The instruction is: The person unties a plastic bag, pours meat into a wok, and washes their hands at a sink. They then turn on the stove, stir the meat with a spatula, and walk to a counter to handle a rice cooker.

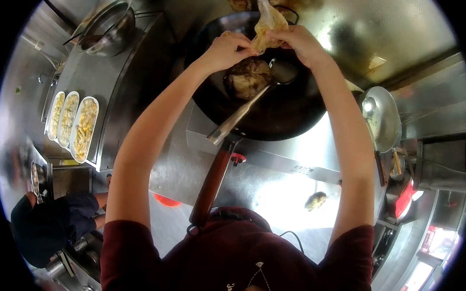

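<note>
My left hand (227, 50) pinches the lower edge of a crumpled, translucent plastic bag (270, 24) stained yellowish. My right hand (304, 44) grips the same bag from the other side. Both hands are over a large black wok (295, 124) with a wooden handle (212, 183) pointing toward me. Directly below the bag, a brown, glistening lump of food (248, 80) lies in the wok; its kind I cannot make out. Beside that lump rests a metal ladle (243, 111), its handle leaning over the wok's near rim.
Left, three oval dishes of food (84, 130) and a steel bowl (116, 36) stand on a metal counter (117, 80). A shallow pan (385, 117) sits at the right. Lower left is another person (45, 226). A scrap of food (316, 200) lies on a bright surface.
</note>
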`<state>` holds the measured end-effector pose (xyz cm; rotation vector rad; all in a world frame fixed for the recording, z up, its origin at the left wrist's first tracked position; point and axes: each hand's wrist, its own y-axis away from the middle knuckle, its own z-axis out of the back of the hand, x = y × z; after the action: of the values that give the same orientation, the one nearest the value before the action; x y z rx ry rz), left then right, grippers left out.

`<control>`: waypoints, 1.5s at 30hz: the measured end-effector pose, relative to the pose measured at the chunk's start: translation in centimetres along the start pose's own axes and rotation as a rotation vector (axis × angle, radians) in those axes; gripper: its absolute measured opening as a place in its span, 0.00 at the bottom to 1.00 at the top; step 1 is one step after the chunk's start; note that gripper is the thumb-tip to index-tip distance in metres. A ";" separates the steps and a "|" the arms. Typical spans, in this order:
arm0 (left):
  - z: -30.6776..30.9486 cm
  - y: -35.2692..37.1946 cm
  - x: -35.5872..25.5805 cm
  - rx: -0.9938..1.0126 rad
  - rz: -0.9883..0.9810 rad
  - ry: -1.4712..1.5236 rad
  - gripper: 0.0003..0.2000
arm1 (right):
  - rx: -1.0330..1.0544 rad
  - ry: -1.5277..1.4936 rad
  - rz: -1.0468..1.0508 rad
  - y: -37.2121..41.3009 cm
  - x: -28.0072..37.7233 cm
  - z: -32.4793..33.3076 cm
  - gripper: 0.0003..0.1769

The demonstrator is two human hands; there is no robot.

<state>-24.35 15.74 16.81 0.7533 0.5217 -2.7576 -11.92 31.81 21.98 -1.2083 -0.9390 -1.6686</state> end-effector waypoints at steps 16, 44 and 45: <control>0.0 -1.7 -1.2 0.094 0.080 0.444 0.13 | -0.086 -0.243 0.045 0.1 0.5 -1.3 0.14; -0.3 0.1 0.6 0.236 0.220 -0.164 0.14 | -0.215 -0.037 0.015 1.0 0.5 -0.8 0.15; 0.1 0.0 0.1 0.206 0.209 -0.074 0.15 | -0.210 -0.035 0.024 1.0 0.4 -0.8 0.14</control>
<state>-24.49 15.66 16.86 0.7026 0.1353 -2.6556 -11.37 30.64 22.25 -1.3859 -0.7812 -1.7658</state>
